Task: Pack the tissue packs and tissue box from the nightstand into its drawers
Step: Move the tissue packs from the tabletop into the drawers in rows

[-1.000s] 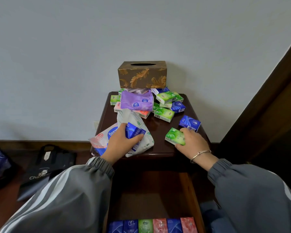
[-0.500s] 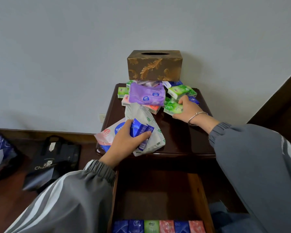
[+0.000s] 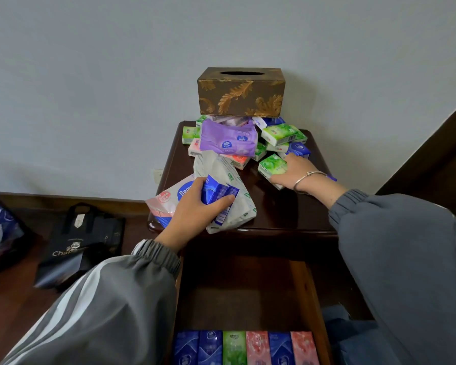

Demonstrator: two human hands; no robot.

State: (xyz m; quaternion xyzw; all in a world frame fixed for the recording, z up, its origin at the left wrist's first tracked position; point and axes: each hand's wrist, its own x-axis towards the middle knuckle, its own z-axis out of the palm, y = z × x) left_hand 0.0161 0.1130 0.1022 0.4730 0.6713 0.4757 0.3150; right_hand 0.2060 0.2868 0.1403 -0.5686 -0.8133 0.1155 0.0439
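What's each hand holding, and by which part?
Left hand grips a blue tissue pack around its left end; right hand grasps a green tissue pack by its right end.

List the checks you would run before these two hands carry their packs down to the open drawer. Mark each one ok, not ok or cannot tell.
1. Left hand grips the blue packs: ok.
2. Right hand grips the green pack: ok.
3. Drawer is open, with bare floor beyond its row of packs: ok.
4. Large white pack lies fully on the nightstand: not ok, it overhangs the front edge.
5. Tissue box sits steady on the pile of packs: cannot tell.
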